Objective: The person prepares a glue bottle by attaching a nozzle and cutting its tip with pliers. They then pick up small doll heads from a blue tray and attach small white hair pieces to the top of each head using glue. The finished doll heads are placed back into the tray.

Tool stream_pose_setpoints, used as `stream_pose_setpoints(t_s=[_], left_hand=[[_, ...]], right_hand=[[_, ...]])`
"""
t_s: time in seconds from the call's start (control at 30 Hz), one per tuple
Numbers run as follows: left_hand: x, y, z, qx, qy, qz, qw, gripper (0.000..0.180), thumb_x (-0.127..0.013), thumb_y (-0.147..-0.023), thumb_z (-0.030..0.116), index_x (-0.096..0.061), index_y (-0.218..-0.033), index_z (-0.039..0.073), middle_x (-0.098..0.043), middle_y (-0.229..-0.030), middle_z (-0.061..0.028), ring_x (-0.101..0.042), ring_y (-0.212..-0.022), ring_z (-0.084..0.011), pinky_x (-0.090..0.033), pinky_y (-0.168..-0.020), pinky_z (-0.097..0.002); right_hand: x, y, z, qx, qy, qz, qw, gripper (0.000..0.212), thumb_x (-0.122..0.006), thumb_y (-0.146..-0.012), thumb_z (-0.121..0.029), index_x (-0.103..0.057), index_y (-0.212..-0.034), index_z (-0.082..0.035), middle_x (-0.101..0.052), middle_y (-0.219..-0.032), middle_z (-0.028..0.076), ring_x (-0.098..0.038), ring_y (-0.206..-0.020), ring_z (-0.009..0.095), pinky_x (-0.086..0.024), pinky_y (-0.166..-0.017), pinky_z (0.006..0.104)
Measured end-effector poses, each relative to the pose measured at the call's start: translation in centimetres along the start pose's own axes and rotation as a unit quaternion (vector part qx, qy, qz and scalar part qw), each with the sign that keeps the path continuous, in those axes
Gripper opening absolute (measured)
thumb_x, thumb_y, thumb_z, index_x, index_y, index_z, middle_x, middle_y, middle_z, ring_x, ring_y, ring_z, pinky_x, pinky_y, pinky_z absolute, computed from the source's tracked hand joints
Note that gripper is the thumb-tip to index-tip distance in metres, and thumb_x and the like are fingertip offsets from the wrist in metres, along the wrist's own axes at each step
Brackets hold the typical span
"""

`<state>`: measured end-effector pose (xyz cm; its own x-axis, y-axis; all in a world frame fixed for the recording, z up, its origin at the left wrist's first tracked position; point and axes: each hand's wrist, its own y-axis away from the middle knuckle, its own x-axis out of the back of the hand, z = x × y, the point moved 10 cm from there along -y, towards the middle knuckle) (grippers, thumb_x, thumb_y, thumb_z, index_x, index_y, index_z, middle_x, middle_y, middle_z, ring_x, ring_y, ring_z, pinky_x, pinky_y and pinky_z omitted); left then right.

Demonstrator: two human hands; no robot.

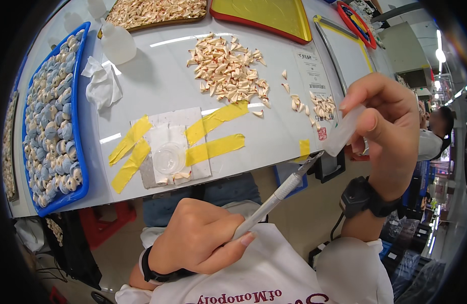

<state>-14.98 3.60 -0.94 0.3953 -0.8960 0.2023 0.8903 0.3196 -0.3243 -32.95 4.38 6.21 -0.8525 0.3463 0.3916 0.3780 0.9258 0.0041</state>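
My left hand (198,235) is closed around the silver handle of a craft knife (274,198), its blade pointing up and to the right. In my right hand (388,119) a translucent white plastic piece (341,136) is pinched between thumb and fingers, close to the blade; I cannot tell whether they touch. On the table ahead, a small clear cup (168,158) stands on a cardboard pad (200,172) held down with yellow tape (216,121). A few cream pointed pieces (179,176) lie by the cup. Beyond the pad is a pile of similar red-tipped pieces (226,68).
At the left, a blue tray (80,175) holds many blue-and-cream rounded pieces. A white bottle (118,44) and crumpled tissue (103,85) stand beside it. A yellow tray (264,15) sits at the far side. More cream pieces (323,107) lie right. Another person (437,137) sits far right.
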Motion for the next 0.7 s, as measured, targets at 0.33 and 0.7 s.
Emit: stream_pose_setpoints(t_s=[0.33,0.7], left_hand=[[-0.2,-0.2,-0.1,-0.003,-0.007,-0.008,1.000,0.020,-0.061,-0.073,0.010,-0.050,-0.058,0.004,-0.035,-0.043,-0.0055,-0.036,-0.033,-0.0242,-0.027,-0.033,-0.0328],[0.0,0.1,-0.6,0.005,-0.007,0.004,1.000,0.020,-0.061,-0.074,0.011,-0.050,-0.058,0.005,-0.035,-0.043,-0.0051,-0.035,-0.033,-0.0237,-0.027,-0.033,-0.0328]], right_hand=[[-2.7,0.1,0.6,-0.055,-0.072,-0.060,0.994,0.038,-0.078,-0.068,-0.026,-0.058,-0.078,0.005,-0.057,-0.062,0.005,-0.048,-0.045,0.005,-0.033,-0.040,0.0158],[-4.3,-0.1,0.1,-0.030,-0.059,-0.096,0.993,0.025,-0.076,-0.069,-0.015,-0.060,-0.072,0.005,-0.059,-0.061,0.007,-0.050,-0.046,0.006,-0.035,-0.041,0.0179]])
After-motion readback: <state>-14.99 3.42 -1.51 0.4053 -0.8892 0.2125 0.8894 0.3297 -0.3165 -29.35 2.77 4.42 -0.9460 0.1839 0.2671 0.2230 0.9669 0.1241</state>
